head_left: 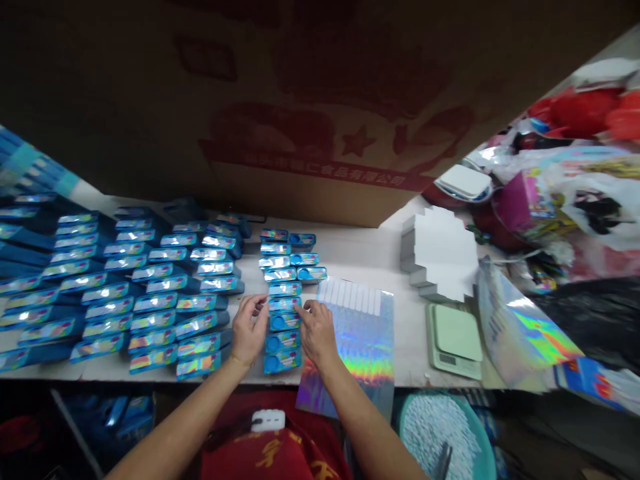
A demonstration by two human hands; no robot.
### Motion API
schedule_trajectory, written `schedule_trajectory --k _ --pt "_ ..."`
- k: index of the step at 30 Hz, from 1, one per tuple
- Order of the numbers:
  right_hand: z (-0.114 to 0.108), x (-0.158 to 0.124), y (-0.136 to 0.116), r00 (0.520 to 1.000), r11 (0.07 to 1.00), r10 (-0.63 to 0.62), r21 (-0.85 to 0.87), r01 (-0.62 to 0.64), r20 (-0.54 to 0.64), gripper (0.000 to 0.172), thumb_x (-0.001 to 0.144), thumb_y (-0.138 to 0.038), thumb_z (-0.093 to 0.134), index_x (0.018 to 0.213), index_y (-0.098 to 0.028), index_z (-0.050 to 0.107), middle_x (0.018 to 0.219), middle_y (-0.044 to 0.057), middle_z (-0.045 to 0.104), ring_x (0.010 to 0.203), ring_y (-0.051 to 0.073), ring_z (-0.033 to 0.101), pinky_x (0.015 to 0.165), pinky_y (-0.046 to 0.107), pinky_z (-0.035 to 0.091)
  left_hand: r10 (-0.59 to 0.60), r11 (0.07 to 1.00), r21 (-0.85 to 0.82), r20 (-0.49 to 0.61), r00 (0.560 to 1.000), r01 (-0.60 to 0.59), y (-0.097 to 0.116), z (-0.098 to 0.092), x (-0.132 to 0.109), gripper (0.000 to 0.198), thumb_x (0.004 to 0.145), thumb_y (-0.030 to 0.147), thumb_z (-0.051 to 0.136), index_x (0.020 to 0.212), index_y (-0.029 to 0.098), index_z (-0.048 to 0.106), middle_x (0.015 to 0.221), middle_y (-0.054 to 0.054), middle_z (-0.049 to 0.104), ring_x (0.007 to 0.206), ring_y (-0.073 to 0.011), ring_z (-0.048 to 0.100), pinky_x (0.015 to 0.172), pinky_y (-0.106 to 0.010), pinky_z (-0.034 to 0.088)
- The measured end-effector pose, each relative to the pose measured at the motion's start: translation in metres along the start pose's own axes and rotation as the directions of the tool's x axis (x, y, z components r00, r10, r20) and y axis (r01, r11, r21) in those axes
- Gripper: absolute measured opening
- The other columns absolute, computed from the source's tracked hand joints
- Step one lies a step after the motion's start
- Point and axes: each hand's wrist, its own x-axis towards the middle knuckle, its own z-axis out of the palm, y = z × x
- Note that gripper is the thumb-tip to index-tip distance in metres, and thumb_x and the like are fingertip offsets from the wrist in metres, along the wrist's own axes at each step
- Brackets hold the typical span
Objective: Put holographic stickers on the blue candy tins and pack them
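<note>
Red garment [295,443] occupies the near centre; beyond it, I observe the left hand [249,330] and right hand [319,332] flanking the column of blue boxes [285,321], fingers partly curled, and cannot tell whether either grips. Uneven side pressure could skew the column; excess pull could push the nearest box [283,362] off the table [360,247].

Sole camera on my head, facing forward and down. Near, mid-frame: my bare left hand [249,330] and bare right hand [319,330] above white flat worktop [357,250]. Big brown cardboard carton [310,87] fills the top.
</note>
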Motion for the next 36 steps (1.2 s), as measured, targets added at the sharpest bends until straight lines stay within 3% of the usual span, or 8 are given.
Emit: schedule_trajectory --k 2,5,7,10,15,26,32,36 --pt "-0.006 -0.01 0.035 0.986 0.987 0.11 0.132 -0.093 -0.126 0.038 0.078 -0.009 0.035 0.105 -0.023 0.058 0.094 0.006 0.052 0.087 0.018 0.045 0.075 0.031 0.035 0.171 0.984 0.017 0.17 0.971 -0.176 0.029 0.019 -0.009 0.024 0.077 0.023 0.047 0.098 0.021 0.058 0.097 -0.006 0.058 0.092 -0.0187 0.052 0.085 -0.033 0.04" --pt "-0.023 -0.029 0.109 0.919 0.95 0.296 0.18 -0.255 -0.261 0.035 0.076 -0.011 0.034 0.098 -0.017 0.061 0.091 0.008 0.054 0.089 0.019 0.047 0.078 0.032 0.037 0.304 0.904 0.073 0.582 0.754 -0.421 0.053 0.069 -0.028 0.032 0.077 0.021 0.047 0.108 0.023 0.054 0.112 -0.006 0.055 0.107 -0.0212 0.045 0.094 -0.038 0.033" --pt "-0.036 -0.037 0.16 0.883 0.931 0.365 0.096 -0.353 -0.294 0.033 0.077 -0.013 0.035 0.097 -0.016 0.061 0.093 0.009 0.055 0.089 0.019 0.047 0.08 0.033 0.037 0.226 0.836 0.153 0.778 0.586 -0.526 0.054 0.108 -0.04 0.045 0.073 0.022 0.054 0.117 0.024 0.048 0.127 -0.008 0.044 0.118 -0.0253 0.036 0.097 -0.042 0.028" --pt "-0.049 -0.03 0.219 0.887 0.902 0.396 -0.079 -0.424 -0.239 0.033 0.078 -0.016 0.039 0.106 -0.018 0.057 0.104 0.009 0.054 0.094 0.02 0.045 0.081 0.034 0.035 0.028 0.717 0.32 0.875 0.484 -0.619 0.039 0.156 -0.047 0.072 0.06 0.02 0.067 0.126 0.023 0.037 0.139 -0.012 0.025 0.127 -0.0323 0.018 0.099 -0.049 0.02" --pt "-0.048 -0.003 0.26 0.93 0.892 0.36 -0.265 -0.366 -0.071 0.036 0.08 -0.021 0.044 0.114 -0.027 0.051 0.116 0.006 0.05 0.1 0.023 0.042 0.075 0.033 0.034 -0.111 0.57 0.486 0.845 0.524 -0.663 0.014 0.186 -0.045 0.089 0.055 0.016 0.07 0.131 0.027 0.026 0.142 -0.01 0.016 0.128 -0.0347 0.014 0.095 -0.052 0.023" --pt "-0.048 -0.014 0.265 0.971 0.931 0.239 -0.279 -0.235 -0.022 0.024 0.081 -0.019 0.044 0.095 -0.025 0.062 0.109 0.003 0.057 0.093 0.019 0.049 0.075 0.029 0.033 -0.148 0.525 0.539 0.82 0.553 -0.659 0.013 0.191 -0.048 0.079 0.061 0.012 0.06 0.131 0.026 0.026 0.142 -0.009 0.016 0.128 -0.0327 0.013 0.093 -0.052 0.023" --pt "-0.095 -0.025 0.218 0.963 0.956 0.251 -0.132 -0.262 -0.094 0.015 0.077 -0.02 0.047 0.075 -0.019 0.061 0.091 0.006 0.06 0.086 0.019 0.05 0.075 0.03 0.034 -0.155 0.581 0.522 0.824 0.545 -0.624 0.017 0.188 -0.047 0.078 0.061 0.013 0.061 0.13 0.027 0.028 0.142 -0.009 0.017 0.128 -0.0333 0.012 0.092 -0.053 0.023" --pt "-0.145 -0.042 0.157 0.939 0.914 0.339 0.261 -0.312 -0.064 0.013 0.076 -0.028 0.05 0.073 -0.02 0.059 0.073 0.003 0.06 0.072 0.017 0.053 0.068 0.028 0.038 -0.128 0.633 0.51 0.811 0.571 -0.583 0.019 0.187 -0.045 0.084 0.056 0.015 0.065 0.13 0.026 0.027 0.142 -0.008 0.017 0.129 -0.0326 0.012 0.094 -0.052 0.024"
